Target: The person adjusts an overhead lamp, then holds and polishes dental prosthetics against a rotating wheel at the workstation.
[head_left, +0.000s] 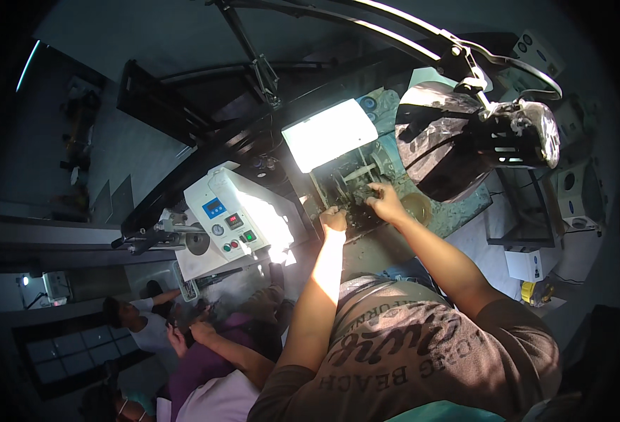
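Note:
My left hand is closed, its fingers curled at the dark, wet-looking workspace of a bench machine. What it grips, if anything, is hidden. Just to its right, my right hand pinches with thumb and fingers at a small dark piece I cannot name. Between and beyond both hands are dark metal rods and parts, too dim to make out fully. Over them hangs a brightly lit white panel. A round amber-brown dish stands close to the right of my right hand.
Left of my hands stands a white control box with displays and buttons. A lamp with a foil-like shade hangs on a jointed arm at the right. Co-workers sit at the lower left; one wears a purple sleeve. White boxes stand far right.

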{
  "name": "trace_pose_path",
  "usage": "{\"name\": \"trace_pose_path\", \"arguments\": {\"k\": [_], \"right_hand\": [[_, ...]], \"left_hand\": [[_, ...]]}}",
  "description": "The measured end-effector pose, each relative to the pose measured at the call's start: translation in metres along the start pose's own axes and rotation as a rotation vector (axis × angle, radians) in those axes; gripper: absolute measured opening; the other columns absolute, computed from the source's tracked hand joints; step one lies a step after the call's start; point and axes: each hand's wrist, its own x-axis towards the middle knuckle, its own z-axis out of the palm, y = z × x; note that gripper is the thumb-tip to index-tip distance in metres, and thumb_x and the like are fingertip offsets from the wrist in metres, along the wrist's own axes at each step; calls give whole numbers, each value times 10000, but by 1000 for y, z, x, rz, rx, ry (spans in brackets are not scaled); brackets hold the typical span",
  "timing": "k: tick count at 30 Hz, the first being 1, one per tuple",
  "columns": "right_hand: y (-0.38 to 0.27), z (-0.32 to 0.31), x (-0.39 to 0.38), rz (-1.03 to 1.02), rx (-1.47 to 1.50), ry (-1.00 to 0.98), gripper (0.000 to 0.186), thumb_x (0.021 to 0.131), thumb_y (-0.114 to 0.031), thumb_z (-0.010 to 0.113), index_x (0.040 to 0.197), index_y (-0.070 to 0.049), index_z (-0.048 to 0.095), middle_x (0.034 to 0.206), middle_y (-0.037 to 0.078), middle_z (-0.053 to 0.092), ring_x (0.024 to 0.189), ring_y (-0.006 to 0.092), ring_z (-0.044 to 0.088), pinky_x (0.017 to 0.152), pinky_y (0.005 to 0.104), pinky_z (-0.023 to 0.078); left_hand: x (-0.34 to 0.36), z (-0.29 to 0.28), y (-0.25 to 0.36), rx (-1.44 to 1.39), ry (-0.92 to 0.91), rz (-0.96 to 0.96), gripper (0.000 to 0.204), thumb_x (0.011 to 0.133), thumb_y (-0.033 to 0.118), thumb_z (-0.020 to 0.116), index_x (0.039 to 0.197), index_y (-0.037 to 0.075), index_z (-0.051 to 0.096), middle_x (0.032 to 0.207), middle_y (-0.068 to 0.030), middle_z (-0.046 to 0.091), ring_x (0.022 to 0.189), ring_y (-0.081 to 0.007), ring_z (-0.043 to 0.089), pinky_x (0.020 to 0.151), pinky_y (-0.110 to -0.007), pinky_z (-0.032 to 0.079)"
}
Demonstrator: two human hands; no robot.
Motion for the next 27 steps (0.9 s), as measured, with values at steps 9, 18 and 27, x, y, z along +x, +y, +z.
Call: {"name": "trace_pose_path", "arguments": {"k": [9,18,27], "right_hand": [[3,27,4,-301,-561,-26,300,704,-76,581,961,75,617,968,244,618,906,363,603,842,360,454],[47,30,35,250,173,-20,123,781,15,597,878,24,672,772,19,641,653,87,528,605,233,430],[67,30,56,182,-90,179,128,729,16,626,845,34,677,739,49,643,645,116,544,616,260,444]], "left_hand": [[6,-4,-1,-110,-38,23,174,699,-34,567,857,-76,627,739,-53,586,619,-121,499,598,-243,393],[10,7,9,-123,-1,38,239,726,-21,568,943,-116,600,771,-92,589,665,-140,508,615,-253,399],[36,23,27,31,-53,-4,134,742,21,517,767,-80,601,635,-65,547,576,-113,478,530,-265,374]]}}
